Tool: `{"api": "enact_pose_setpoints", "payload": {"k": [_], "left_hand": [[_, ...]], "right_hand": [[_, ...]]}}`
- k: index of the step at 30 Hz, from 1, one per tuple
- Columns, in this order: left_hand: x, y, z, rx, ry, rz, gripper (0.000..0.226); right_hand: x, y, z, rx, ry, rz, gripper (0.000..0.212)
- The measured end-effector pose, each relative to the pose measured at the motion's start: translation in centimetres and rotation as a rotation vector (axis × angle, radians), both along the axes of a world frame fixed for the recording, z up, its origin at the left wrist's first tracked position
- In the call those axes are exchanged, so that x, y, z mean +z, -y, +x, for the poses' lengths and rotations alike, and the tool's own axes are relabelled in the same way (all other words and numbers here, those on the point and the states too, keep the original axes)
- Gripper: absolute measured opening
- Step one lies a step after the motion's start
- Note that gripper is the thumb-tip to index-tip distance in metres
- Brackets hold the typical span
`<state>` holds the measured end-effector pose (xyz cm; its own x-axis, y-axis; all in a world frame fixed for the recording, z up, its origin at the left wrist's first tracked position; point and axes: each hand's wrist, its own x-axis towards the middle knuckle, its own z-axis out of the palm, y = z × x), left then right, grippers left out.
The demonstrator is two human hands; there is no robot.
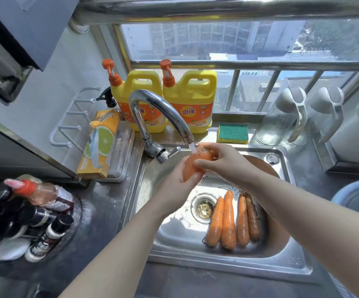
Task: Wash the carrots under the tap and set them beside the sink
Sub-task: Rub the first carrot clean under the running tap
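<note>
Water (193,148) from the tap (140,125) hits the carrot (190,172) at frame centre; my left hand (174,188), curled round its lower half, should roll it while my right hand (228,162), pinching the top, rubs dirt off. Four more carrots (230,220) lie in the sink (260,263), lower centre-right.

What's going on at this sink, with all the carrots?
A person is washing a carrot under the running tap. The left hand grips it from below and the right hand holds its upper end in the stream. Four more carrots lie side by side in the sink, just right of the drain, some with dirt on them. No carrot is set on the counter in view yet.
</note>
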<state>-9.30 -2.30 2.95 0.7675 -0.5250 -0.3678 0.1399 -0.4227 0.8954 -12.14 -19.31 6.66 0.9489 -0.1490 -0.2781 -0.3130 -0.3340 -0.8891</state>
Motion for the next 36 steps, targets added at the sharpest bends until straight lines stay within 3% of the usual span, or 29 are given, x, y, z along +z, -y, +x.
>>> {"api": "enact_pose_setpoints", "payload": {"k": [2,5,10,15,17,19,24,27,29,32,33,36], "left_hand": [[-0.4,0.1,-0.3,-0.005,0.060,0.039,0.055],[-0.2,0.1,-0.5,-0.003,0.095,0.062,0.055],[-0.1,-0.5,-0.6,0.025,0.049,0.095,0.046],[0.3,-0.1,-1.0,0.023,0.120,0.070,0.047],[0.3,-0.4,-0.9,0.037,0.111,0.098,0.052],[0.5,-0.7,-1.0,0.045,0.075,0.134,0.059],[1.2,0.1,-1.1,-0.002,0.110,0.242,0.071],[1.5,0.7,-1.1,-0.033,0.177,0.253,0.066],[1.7,0.6,-1.1,-0.042,0.193,0.244,0.066],[1.3,0.1,-0.7,-0.017,0.121,0.247,0.072],[1.1,0.0,-0.6,-0.019,0.109,0.248,0.075],[1.3,0.6,-0.8,-0.042,0.142,0.254,0.071]], "right_hand": [[0.2,-0.5,0.0,-0.029,0.053,-0.049,0.018],[-0.1,-0.9,0.1,-0.055,0.072,-0.055,0.022],[-0.5,-0.4,0.2,0.014,-0.038,0.177,0.024],[-0.7,-1.4,0.4,-0.093,0.122,-0.065,0.029],[-0.6,-1.0,0.4,-0.027,0.084,0.057,0.027],[-0.4,-0.5,0.2,0.051,0.046,0.175,0.011],[-0.4,-1.7,0.0,-0.029,0.123,-0.014,0.017],[-0.8,-1.9,0.0,-0.139,0.144,-0.061,0.017],[-0.9,-1.4,0.2,-0.113,0.096,0.027,0.022],[-0.9,-0.1,0.3,-0.039,-0.031,0.473,0.022],[-0.8,0.2,0.3,-0.012,-0.049,0.539,0.023],[-1.1,-0.2,0.5,-0.070,-0.023,0.419,0.022]]}}
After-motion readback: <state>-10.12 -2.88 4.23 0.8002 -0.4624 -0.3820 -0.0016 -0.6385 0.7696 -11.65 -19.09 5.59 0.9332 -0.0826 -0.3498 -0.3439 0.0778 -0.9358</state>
